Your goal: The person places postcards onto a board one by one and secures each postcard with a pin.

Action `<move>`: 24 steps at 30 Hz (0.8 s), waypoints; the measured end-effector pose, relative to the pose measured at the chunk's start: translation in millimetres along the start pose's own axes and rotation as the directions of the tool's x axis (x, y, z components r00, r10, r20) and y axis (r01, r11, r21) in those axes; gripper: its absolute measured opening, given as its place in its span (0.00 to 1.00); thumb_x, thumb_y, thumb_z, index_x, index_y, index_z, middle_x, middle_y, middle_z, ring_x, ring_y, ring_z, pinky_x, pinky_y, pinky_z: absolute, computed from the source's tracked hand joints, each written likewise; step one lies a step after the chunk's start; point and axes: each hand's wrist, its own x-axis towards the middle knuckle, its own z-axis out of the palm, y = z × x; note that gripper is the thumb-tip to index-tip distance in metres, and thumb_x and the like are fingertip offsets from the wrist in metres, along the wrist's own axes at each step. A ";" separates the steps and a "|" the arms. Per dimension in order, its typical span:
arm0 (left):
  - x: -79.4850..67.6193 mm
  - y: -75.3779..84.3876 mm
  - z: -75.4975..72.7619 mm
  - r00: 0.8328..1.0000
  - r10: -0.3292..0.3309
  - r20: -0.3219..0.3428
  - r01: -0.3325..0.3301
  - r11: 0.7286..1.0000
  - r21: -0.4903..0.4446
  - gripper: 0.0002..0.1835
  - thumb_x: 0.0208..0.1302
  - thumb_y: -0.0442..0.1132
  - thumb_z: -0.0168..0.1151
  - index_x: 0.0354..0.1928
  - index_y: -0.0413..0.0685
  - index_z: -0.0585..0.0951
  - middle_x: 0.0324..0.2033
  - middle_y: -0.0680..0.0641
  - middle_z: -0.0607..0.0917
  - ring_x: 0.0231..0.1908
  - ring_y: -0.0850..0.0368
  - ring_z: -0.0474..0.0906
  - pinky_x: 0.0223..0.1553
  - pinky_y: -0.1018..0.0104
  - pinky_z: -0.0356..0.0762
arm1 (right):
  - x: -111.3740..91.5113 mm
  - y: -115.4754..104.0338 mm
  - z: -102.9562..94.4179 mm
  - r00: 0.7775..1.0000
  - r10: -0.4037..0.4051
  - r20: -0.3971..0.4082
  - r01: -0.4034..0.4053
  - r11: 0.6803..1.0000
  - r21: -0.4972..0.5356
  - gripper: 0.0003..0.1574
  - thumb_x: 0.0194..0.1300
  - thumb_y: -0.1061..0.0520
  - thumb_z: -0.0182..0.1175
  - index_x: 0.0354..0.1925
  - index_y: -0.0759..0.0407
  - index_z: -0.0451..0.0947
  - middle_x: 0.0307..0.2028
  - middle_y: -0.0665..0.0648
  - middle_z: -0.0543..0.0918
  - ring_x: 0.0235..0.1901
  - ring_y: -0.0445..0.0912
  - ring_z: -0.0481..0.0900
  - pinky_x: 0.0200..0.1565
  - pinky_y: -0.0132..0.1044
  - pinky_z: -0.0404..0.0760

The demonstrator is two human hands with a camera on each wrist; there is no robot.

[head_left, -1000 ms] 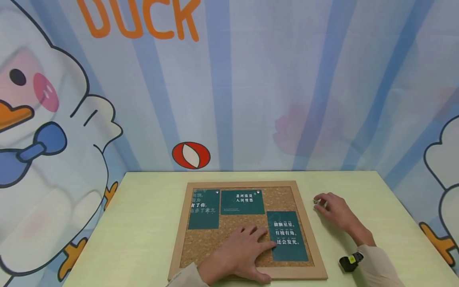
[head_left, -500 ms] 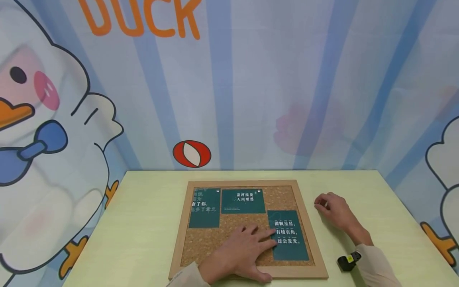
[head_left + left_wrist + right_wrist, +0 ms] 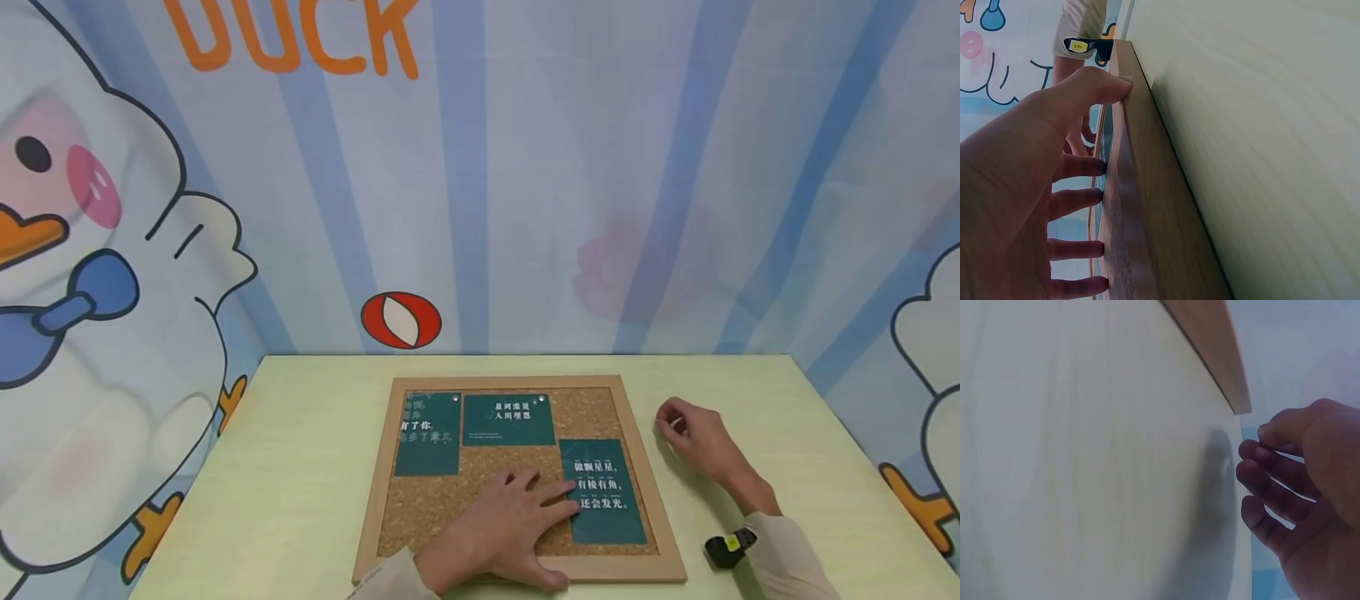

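Note:
My left hand point(image 3: 510, 529) lies spread over the lower part of a wood-framed cork board point(image 3: 427, 521). Its index and middle fingertips rest on the left edge of a green card point(image 3: 607, 529) with white writing, and its thumb sits on the front frame, as the left wrist view also shows. Right of the board, low over the table, my right hand point(image 3: 697, 437) brings thumb and index finger together in a pinch. A small pushpin seen there earlier is now hidden at those fingertips; in the right wrist view the other fingers point(image 3: 1260, 515) are loosely curled.
Two more green cards, one upright point(image 3: 427, 458) at the left and one wide point(image 3: 487, 429) at top middle, are each held by a pushpin point(image 3: 542, 398). The pale table point(image 3: 300, 467) backs onto a printed duck curtain point(image 3: 525, 208).
The small pushpin visible at my right fingertips a second ago no longer shows as thumb and index closed together. My left index finger has shifted down onto the card's edge.

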 end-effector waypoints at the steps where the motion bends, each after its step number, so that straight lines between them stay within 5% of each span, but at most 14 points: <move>1: 0.2 -0.2 0.3 1.000 0.000 0.000 0.000 1.000 0.001 0.47 0.63 0.81 0.49 0.80 0.73 0.61 0.79 0.61 0.58 0.74 0.48 0.62 0.65 0.43 0.68 | 0.9 -2.1 0.4 1.000 -0.007 0.005 0.007 1.000 0.007 0.03 0.71 0.66 0.63 0.39 0.60 0.79 0.33 0.51 0.82 0.33 0.45 0.81 0.35 0.40 0.81; 10: 1.7 -0.9 1.9 1.000 -0.008 0.002 0.008 1.000 -0.019 0.47 0.62 0.81 0.51 0.80 0.73 0.62 0.79 0.61 0.59 0.74 0.47 0.61 0.65 0.42 0.67 | 7.4 -19.8 3.4 0.992 -0.083 0.094 0.078 0.996 0.049 0.04 0.68 0.66 0.68 0.41 0.60 0.85 0.32 0.47 0.82 0.31 0.39 0.77 0.31 0.36 0.78; 24: 0.5 0.6 -0.7 1.000 -0.014 0.004 0.014 0.999 -0.048 0.47 0.62 0.80 0.53 0.80 0.72 0.62 0.79 0.61 0.59 0.75 0.46 0.60 0.67 0.40 0.65 | 10.1 -39.2 -2.9 0.951 -0.218 0.220 0.203 0.975 0.088 0.06 0.69 0.65 0.67 0.42 0.58 0.88 0.34 0.45 0.84 0.32 0.37 0.75 0.35 0.37 0.77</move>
